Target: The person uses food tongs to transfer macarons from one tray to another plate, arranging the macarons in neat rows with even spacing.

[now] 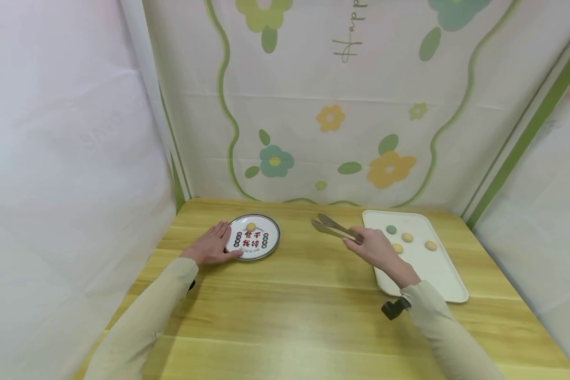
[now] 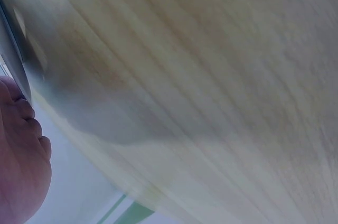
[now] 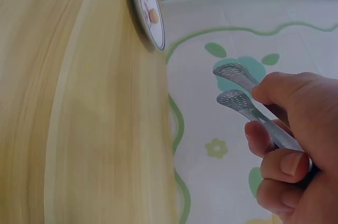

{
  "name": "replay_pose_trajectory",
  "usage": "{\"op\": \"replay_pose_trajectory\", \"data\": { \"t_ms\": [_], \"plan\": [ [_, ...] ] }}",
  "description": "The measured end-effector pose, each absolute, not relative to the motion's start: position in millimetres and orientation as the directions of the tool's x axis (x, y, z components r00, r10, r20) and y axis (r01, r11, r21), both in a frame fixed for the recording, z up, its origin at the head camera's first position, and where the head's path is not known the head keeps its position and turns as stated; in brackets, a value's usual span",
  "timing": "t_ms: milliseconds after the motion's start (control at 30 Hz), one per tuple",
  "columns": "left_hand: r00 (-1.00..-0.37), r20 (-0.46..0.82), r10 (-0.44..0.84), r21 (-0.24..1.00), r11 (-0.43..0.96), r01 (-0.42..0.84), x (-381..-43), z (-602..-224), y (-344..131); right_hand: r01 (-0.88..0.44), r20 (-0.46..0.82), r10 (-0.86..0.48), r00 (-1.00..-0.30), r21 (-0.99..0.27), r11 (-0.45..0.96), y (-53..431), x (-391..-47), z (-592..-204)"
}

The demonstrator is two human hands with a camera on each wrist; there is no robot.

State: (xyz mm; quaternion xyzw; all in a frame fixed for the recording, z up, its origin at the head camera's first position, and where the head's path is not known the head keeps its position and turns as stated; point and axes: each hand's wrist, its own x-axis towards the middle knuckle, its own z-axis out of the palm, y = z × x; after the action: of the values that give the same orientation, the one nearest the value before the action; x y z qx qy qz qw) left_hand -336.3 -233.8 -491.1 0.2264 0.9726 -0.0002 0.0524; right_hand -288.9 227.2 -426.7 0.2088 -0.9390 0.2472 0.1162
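Observation:
In the head view, my left hand (image 1: 210, 246) rests at the left rim of a round white plate (image 1: 272, 240) with red and black characters. Its fingers lie straight along the rim, thumb near the front edge. A small yellow ball-shaped piece (image 1: 250, 227) sits on the plate. My right hand (image 1: 376, 249) grips metal tongs (image 1: 337, 226) above the table, left of the white tray. Seen from the right wrist, the perforated tong tips (image 3: 236, 99) stand apart with nothing between them. The left wrist view mostly shows tabletop, with part of the left hand (image 2: 24, 155) at its edge.
A white rectangular tray (image 1: 427, 277) lies at the right, bearing a green piece (image 1: 391, 229) and three yellow pieces, one of them (image 1: 430, 245) nearer the right rim. The wooden table (image 1: 285, 316) is bordered by a flowered cloth backdrop (image 1: 285, 121) and side cloths.

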Motion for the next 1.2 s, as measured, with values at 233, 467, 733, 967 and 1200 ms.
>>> {"op": "replay_pose_trajectory", "data": {
  "t_ms": [233, 467, 733, 967, 1200],
  "plan": [
    [-0.895, -0.099, 0.435, 0.028, 0.9, 0.434, -336.2, -492.8, -236.5, -0.429, 0.332, -0.308, -0.892, -0.404, 0.808, 249.1, -285.1, -425.8],
    [-0.896, -0.104, 0.431, 0.018, 0.902, 0.432, -337.9, -494.2, -236.1, -0.427, 0.345, -0.3, -0.889, -0.389, 0.816, 268.1, -282.2, -421.2],
    [-0.894, -0.109, 0.435, 0.005, 0.899, 0.437, -335.5, -489.4, -232.7, -0.423, 0.381, -0.276, -0.882, -0.385, 0.82, 292.3, -280.0, -429.9],
    [-0.893, -0.113, 0.435, -0.007, 0.899, 0.439, -337.3, -491.8, -233.7, -0.36, 0.321, -0.246, -0.914, -0.371, 0.856, 314.7, -279.1, -437.1],
    [-0.896, -0.108, 0.431, 0.008, 0.901, 0.433, -336.0, -492.4, -235.1, -0.315, 0.312, -0.204, -0.928, -0.364, 0.877, 334.7, -276.3, -435.7]
  ]
}}
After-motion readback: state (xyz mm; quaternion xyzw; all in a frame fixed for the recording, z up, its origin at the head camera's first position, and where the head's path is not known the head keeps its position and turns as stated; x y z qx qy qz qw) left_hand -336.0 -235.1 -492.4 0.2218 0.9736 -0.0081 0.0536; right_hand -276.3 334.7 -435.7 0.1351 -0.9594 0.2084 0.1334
